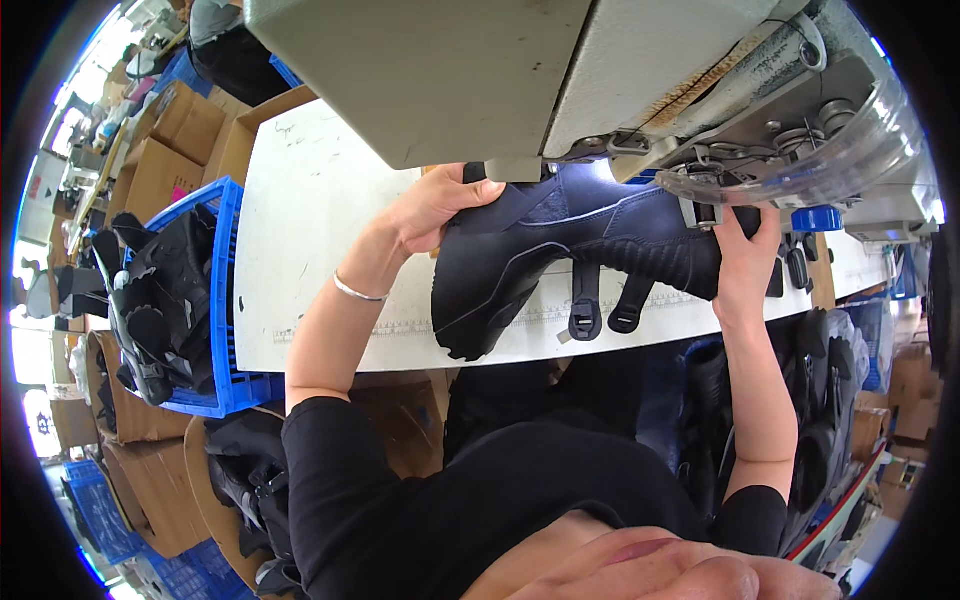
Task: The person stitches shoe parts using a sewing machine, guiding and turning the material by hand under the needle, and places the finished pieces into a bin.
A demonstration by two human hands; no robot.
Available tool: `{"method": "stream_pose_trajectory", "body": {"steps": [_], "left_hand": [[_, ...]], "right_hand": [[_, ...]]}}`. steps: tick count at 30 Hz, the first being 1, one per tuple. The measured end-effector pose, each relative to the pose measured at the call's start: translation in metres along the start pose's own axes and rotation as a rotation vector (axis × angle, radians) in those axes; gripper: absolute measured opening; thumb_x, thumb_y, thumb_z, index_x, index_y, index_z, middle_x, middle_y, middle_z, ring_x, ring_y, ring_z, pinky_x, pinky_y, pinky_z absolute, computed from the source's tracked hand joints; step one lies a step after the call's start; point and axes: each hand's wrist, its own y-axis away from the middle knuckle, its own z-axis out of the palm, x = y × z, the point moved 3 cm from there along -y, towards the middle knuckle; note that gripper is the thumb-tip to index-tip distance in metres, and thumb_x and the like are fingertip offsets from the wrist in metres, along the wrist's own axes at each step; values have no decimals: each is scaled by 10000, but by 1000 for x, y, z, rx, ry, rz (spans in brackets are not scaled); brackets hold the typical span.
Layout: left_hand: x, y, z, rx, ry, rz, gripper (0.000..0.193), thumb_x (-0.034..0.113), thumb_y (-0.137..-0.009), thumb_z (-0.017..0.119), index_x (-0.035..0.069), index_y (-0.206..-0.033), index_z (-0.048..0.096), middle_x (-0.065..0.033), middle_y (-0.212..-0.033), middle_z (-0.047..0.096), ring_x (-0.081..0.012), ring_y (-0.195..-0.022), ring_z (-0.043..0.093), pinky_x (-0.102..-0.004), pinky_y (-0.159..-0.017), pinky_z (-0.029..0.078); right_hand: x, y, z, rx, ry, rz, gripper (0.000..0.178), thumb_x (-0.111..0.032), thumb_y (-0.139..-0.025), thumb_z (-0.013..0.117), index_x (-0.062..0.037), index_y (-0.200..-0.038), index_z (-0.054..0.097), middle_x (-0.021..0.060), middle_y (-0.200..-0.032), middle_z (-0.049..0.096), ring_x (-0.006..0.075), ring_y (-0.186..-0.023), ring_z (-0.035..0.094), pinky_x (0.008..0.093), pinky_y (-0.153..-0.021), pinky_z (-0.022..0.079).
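Note:
A black boot upper point(500, 245) with pale seam lines and a ribbed section lies on its side under the sewing machine head point(600, 100). Two black straps with buckles point(585, 318) hang from it toward me. My left hand point(440, 210) grips its left end, the thumb on top and the fingers partly hidden behind. At the other end, my right hand point(748, 260) closes around the upper's edge, its fingertips partly covered by the clear plastic guard point(800, 180). A bright lamp lights the middle, while the machine hides the needle.
The white table point(310, 250) carries a ruler strip point(400, 328) near its front edge. To the left stands a blue crate point(225, 300) full of black boot parts. Cardboard boxes point(155, 490) fill the space beyond it. More black boots point(815, 400) are stacked at my right.

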Motion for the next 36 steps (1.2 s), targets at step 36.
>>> {"method": "stream_pose_trajectory", "body": {"steps": [36], "left_hand": [[12,3,13,138,-260,233,415,21,-877,619,-30,-1250,444,-156,-1124,572,-198,-948,631,-309,-823,577]], "right_hand": [[-8,12,5,-14,-96,-77,522,-111,-831,686,20,-1280,455,97,-1159,558,153,-1032,547,280,-932,421]]}}
